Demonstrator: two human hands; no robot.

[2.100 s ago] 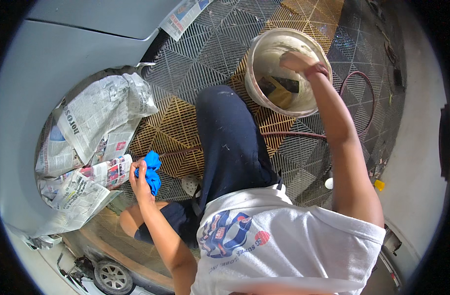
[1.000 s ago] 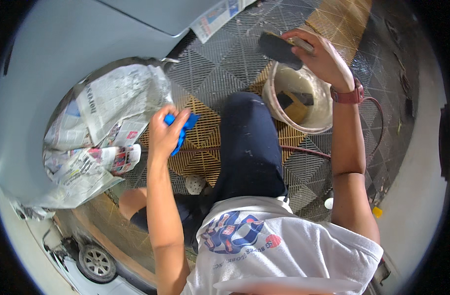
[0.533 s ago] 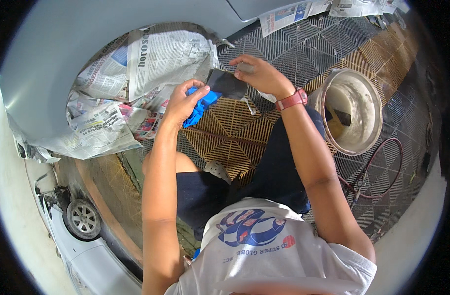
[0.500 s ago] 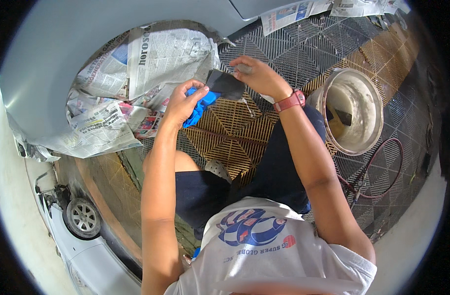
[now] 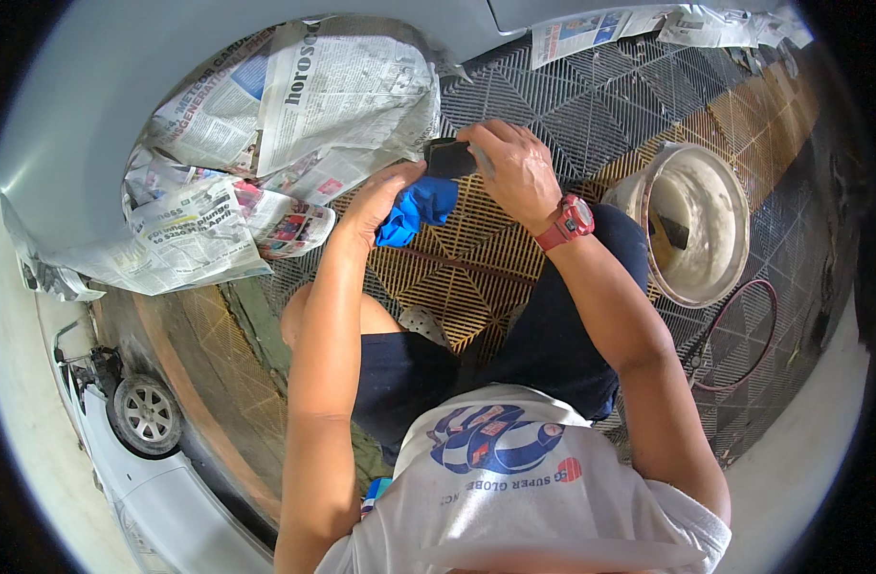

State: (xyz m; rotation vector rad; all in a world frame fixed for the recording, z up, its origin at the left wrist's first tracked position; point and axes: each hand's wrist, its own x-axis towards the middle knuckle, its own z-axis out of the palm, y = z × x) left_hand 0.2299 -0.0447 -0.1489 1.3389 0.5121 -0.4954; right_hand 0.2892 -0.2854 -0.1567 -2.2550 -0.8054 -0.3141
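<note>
Out in front of me, my left hand is closed on a crumpled blue cloth and the near edge of a black sheet that looks like sandpaper. My right hand, with a red watch on its wrist, grips a small grey block at the sheet's right end. Its curled fingers hide part of the block. Whether the sheet is folded around anything cannot be made out. Both hands are above the slatted floor, beside a silver car panel with newspaper filling its wheel arch.
To the right stands a pale bucket with another dark piece inside. A thin reddish hose loops on the floor behind it. At lower left is another car with a wheel. More newspaper hangs along the panel's bottom edge.
My right hand has turned over and come down onto the sheet's right end with the grey block. The sheet shows smaller now, and the blue cloth hangs more in view below it.
</note>
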